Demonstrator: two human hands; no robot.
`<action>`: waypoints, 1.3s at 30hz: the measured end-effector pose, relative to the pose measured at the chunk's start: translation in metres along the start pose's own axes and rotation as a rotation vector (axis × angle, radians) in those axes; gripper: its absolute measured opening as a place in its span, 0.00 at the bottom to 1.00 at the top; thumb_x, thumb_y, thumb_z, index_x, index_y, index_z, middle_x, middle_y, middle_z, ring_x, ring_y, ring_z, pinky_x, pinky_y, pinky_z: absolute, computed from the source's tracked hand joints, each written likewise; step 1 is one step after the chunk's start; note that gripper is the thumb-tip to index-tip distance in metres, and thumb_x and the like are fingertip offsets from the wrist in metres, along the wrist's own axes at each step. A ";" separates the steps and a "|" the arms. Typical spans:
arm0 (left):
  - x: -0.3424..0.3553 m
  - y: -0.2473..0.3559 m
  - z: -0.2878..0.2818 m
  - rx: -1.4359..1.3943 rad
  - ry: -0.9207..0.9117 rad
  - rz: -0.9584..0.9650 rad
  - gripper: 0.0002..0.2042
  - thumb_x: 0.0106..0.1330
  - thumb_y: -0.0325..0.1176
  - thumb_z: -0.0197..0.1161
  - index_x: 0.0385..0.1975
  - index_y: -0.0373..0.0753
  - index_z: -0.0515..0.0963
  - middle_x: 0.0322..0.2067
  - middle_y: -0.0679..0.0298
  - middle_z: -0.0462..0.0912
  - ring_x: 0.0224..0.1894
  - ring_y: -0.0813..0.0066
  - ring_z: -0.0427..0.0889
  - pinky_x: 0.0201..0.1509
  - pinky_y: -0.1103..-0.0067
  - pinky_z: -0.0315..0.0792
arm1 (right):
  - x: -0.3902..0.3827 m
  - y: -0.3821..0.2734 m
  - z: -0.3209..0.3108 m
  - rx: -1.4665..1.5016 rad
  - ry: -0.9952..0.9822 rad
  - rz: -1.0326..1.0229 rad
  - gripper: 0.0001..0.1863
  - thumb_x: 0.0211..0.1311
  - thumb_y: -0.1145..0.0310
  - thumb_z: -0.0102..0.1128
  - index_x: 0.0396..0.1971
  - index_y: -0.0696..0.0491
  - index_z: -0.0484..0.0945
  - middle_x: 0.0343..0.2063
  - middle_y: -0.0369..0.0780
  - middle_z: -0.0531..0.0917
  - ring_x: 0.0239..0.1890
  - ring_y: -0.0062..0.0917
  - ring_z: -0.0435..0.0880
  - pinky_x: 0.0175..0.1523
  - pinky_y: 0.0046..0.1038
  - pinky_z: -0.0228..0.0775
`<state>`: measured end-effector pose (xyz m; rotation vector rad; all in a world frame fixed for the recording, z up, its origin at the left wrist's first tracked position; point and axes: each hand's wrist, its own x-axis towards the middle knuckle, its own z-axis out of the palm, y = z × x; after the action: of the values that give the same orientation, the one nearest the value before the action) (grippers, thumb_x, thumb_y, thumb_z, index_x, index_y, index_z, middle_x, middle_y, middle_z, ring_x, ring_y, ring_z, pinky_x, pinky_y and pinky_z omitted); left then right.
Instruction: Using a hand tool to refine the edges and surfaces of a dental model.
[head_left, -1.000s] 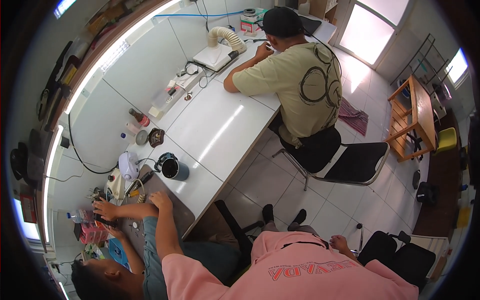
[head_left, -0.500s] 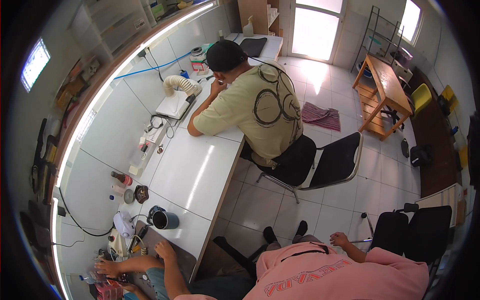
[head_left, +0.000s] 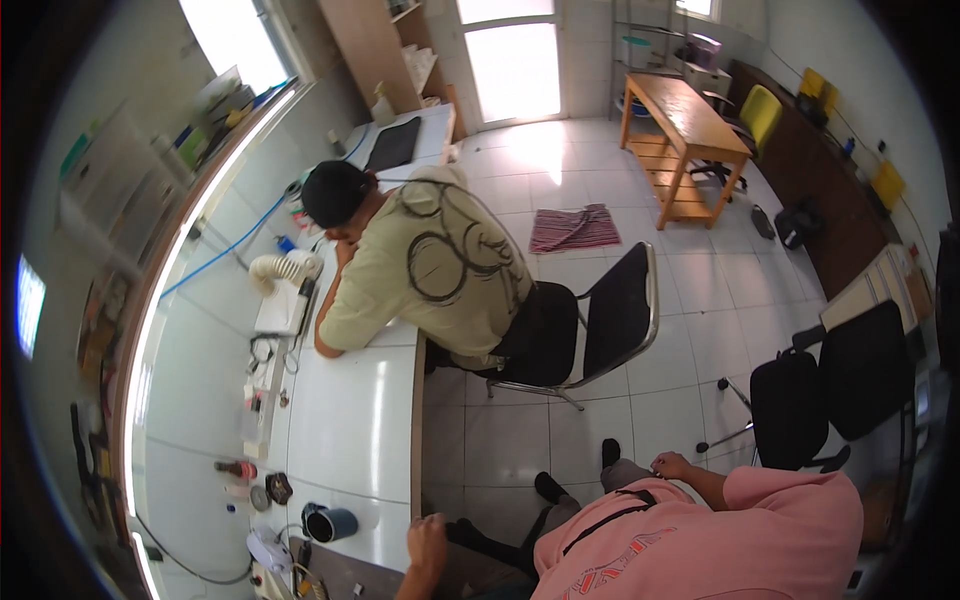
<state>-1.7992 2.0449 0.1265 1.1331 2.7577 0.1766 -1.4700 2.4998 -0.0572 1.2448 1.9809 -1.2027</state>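
Note:
My left hand is raised at the front edge of the white worktable, its fingers curled in. Whether anything is in them is hidden. Nearest to it on the table stands a dark blue-grey mug. My right hand rests on my lap beside the pink shirt, its fingers loosely laid over the grey trousers; no object shows in it. On the table's left, beyond the mug, sit a white rounded device, a small dark brown dish and a bottle with a red label.
A co-worker in a cap and pale green shirt leans over the table, seated on a black chair. A white machine with a ribbed hose stands beyond. Black office chairs are at my right; a wooden table stands far off.
The view has swung right. My left hand has lifted from the dark mat to the table's edge. The other person's hands at the lower left have left the picture. My right hand stays on my lap.

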 end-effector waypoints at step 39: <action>0.470 0.619 0.035 -0.752 -0.180 0.725 0.15 0.58 0.29 0.64 0.46 0.38 0.77 0.49 0.61 0.78 0.50 0.61 0.77 0.53 0.70 0.73 | 0.142 -0.049 -0.439 2.033 -0.217 -0.055 0.11 0.71 0.65 0.44 0.36 0.57 0.71 0.21 0.37 0.75 0.26 0.26 0.74 0.38 0.29 0.71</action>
<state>-1.6972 2.8163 0.1495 1.6833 1.7213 1.0165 -1.5614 2.9383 0.0645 1.4344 -0.0280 -3.2430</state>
